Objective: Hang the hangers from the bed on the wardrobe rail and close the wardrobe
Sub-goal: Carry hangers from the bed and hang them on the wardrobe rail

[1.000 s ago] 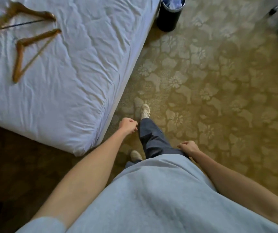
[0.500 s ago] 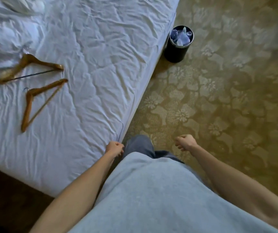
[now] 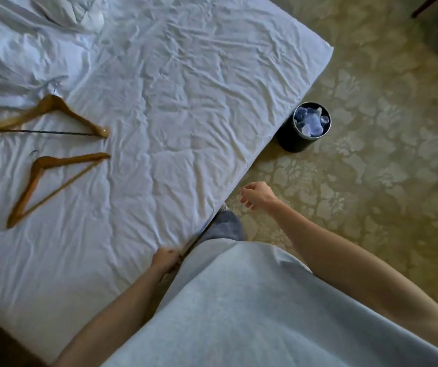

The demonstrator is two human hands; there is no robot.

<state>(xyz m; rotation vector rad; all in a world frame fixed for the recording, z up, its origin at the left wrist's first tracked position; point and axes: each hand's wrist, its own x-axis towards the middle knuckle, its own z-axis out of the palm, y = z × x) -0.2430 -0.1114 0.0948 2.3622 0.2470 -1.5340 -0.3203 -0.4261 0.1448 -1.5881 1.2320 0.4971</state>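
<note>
Head view showed us a bed [image 3: 175, 107] covered in a creased white sheet, seen from above, with two wooden hangers lying flat near its left edge. The upper hanger [image 3: 51, 112] had a dark bar across its bottom and its hook pointing toward the rumpled bedding [image 3: 61, 11] at the far left corner. The lower hanger [image 3: 51, 178] lay just beside it, tilted, with a plain wooden bar, the two close but not touching. Neither was held.

Our left hand [image 3: 166, 260] sat at the near edge of the bed, right against our grey shirt [image 3: 252, 313], its grip closed into a curl with nothing in it that we could see. Our right hand [image 3: 257, 196] hung over the carpet [image 3: 371, 168], just off the bed's right edge, fingers loosely bent and its grip open, holding nothing. Both hands were well apart from the hangers.

A dark round bin [image 3: 303, 131] stood on the patterned carpet, just beside the bed's right edge, with pale crumpled contents. One trouser leg [image 3: 223, 226] showed between the bed and the right hand.
</note>
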